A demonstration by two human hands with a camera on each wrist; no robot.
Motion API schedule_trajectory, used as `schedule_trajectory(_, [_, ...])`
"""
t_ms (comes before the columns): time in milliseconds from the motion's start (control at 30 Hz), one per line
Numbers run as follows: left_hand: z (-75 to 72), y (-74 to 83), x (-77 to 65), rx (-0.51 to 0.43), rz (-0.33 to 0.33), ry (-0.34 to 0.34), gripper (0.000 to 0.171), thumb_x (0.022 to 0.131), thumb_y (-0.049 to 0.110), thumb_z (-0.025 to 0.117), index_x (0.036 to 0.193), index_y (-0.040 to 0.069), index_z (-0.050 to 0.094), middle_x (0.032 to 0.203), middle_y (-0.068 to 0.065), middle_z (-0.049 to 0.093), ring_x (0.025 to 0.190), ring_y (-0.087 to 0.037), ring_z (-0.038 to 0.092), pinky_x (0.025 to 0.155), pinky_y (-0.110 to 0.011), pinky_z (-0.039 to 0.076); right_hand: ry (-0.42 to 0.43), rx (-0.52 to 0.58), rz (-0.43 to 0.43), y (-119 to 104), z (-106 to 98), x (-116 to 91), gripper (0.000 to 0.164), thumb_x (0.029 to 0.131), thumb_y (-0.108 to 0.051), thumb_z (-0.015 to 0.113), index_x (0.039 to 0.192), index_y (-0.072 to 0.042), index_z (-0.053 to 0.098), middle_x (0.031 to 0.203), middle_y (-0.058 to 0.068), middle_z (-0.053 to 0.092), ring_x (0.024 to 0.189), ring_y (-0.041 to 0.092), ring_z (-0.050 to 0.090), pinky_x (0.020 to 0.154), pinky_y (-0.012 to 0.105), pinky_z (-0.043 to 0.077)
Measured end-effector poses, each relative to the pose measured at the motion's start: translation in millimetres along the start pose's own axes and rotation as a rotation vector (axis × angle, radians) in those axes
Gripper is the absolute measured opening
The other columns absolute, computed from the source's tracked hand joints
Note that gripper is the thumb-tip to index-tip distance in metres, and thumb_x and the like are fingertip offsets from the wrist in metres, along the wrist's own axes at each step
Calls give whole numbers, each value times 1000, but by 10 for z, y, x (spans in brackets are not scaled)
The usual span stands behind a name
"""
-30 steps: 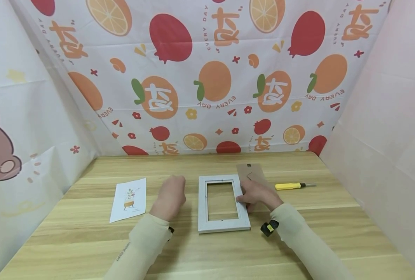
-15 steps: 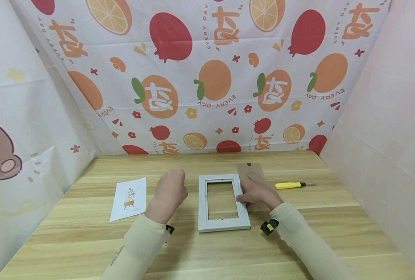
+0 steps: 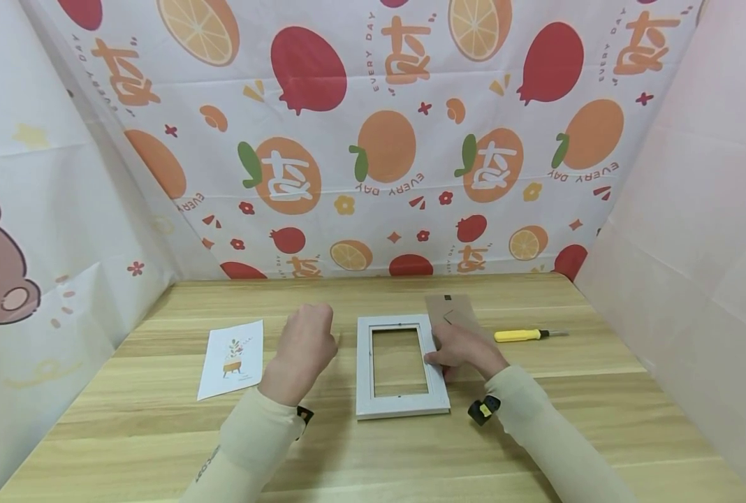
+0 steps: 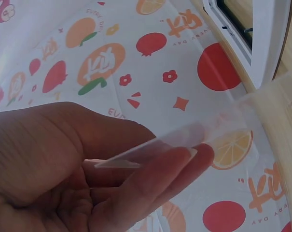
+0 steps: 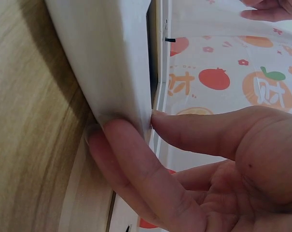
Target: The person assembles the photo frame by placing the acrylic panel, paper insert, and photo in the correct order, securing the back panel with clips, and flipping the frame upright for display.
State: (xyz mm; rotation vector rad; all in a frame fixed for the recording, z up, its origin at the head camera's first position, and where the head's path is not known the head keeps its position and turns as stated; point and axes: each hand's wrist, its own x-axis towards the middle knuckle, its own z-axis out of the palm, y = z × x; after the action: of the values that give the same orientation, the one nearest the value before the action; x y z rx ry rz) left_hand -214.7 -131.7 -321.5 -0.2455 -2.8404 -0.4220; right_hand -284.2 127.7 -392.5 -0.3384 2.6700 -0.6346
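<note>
My left hand (image 3: 300,349) is left of a white picture frame (image 3: 364,370). In the left wrist view, its thumb and fingers pinch a thin clear plastic sheet (image 4: 174,138), which slants up toward the frame's side. From the head view this sheet is barely visible. My right hand (image 3: 464,349) grips the right side of the frame, thumb on its inner edge and fingertips against the outer side, as the right wrist view shows. The frame lies on the wooden table, and wood shows through its opening.
A white card (image 3: 235,356) with a printed plant lies left of my left hand. Partly under my right hand is a brown backing board (image 3: 448,304). A yellow-handled screwdriver (image 3: 517,335) lies to its right. Fruit-printed cloth (image 3: 385,230) hangs behind the table (image 3: 385,461).
My left hand has shifted slightly to the left and away from me, with its wrist turned a little. The right hand and the frame have stayed in place.
</note>
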Motion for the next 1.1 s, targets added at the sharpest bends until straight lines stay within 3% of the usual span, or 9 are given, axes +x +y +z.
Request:
schedule_trajectory(167, [-2, 13, -3, -14, 2, 0, 31, 73, -20, 57, 59, 6, 48, 59, 1, 32, 58, -18, 35, 51, -30, 32, -3, 13, 5, 6, 4, -13, 19, 98, -21, 71, 97, -7, 59, 80, 7, 65, 60, 16, 70, 70, 30, 55])
schedule_trajectory(533, [10, 40, 17, -54, 18, 56, 29, 71, -20, 53, 61, 6, 46, 62, 0, 32, 58, -18, 35, 48, -29, 29, -5, 44, 11, 5, -15, -20, 18, 98, -19, 72, 102, -6, 61, 84, 9, 65, 62, 18, 70, 67, 30, 58])
schedule_trajectory(867, [-11, 116, 36, -129, -4, -39, 31, 77, -14, 52, 62, 10, 39, 64, 0, 31, 57, -16, 32, 48, -27, 27, 0, 40, -7, 0, -28, -22, 17, 97, -18, 72, 101, -6, 60, 83, 9, 65, 60, 17, 70, 66, 30, 59])
schedule_trajectory(1100, [42, 185, 53, -147, 31, -34, 34, 77, -15, 53, 63, 11, 36, 64, 0, 29, 60, -17, 30, 51, -28, 26, 3, -5, -14, 12, -9, -12, 17, 98, -20, 70, 95, -7, 59, 78, 6, 66, 60, 16, 70, 70, 29, 56])
